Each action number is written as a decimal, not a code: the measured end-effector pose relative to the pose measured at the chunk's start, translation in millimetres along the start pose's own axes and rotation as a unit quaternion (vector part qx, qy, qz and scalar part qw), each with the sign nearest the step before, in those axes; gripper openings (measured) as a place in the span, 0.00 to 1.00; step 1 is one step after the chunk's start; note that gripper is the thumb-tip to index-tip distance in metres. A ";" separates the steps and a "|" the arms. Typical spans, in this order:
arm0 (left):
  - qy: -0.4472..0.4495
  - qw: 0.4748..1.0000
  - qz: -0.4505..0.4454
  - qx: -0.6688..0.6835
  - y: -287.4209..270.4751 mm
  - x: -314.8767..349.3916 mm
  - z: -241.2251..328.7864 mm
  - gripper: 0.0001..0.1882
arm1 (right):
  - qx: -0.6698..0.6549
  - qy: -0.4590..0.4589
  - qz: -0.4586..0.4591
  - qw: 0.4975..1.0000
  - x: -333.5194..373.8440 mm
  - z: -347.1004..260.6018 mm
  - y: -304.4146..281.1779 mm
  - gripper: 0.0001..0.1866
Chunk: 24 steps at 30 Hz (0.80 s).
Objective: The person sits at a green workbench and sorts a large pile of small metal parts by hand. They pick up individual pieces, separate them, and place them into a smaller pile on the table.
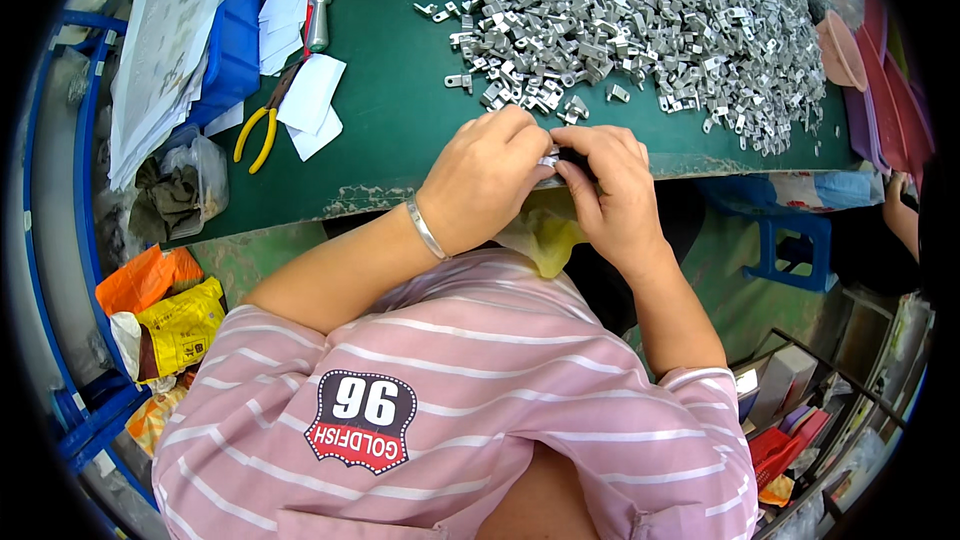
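My left hand (487, 175) and my right hand (613, 185) meet at the table's near edge, fingertips pinched together. Between them is a small silver metal bracket (548, 159), mostly covered by my fingers. Thumbs and forefingers of both hands press on it. Just beyond my hands, a large heap of similar small bent metal brackets (640, 20) spreads over the green tabletop (390, 110). A few loose brackets lie at the heap's near side, close to my fingertips. Below my hands a yellowish cloth or bag (550, 240) hangs over my lap.
To the left lie yellow-handled pliers (262, 135), white paper slips (312, 90), a screwdriver (320, 0) and a blue bin (228, 40). A pink bowl (841, 52) stands at the right. A blue stool (790, 250) and another person's arm (902, 218) are beyond the table's right end.
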State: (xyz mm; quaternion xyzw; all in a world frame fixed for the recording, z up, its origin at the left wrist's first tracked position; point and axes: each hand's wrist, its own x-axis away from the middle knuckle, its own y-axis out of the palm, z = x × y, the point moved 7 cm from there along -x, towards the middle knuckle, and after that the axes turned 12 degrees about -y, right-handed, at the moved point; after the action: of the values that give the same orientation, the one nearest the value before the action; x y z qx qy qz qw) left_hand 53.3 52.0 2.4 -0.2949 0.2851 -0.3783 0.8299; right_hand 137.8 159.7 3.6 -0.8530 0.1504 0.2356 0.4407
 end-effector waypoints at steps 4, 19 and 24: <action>0.025 0.999 0.027 0.026 -8.7 2.5 -1.8 0.12 | -0.021 -0.011 0.018 1.000 1.9 0.6 2.4 0.12; 0.053 0.998 0.042 -0.018 -34.8 21.6 -10.4 0.15 | 0.024 -0.020 0.103 0.994 -17.1 17.3 -10.7 0.13; 0.010 0.999 0.029 -0.018 -42.4 24.8 -11.4 0.16 | 0.074 -0.125 0.068 0.987 -7.3 8.2 -10.4 0.12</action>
State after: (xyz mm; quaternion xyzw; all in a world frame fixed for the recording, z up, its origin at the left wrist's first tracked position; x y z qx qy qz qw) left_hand 39.5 6.2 18.5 -0.2973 0.3083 -0.3519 0.8323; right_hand 134.3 172.8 10.5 -0.7696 0.1691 0.3583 0.5008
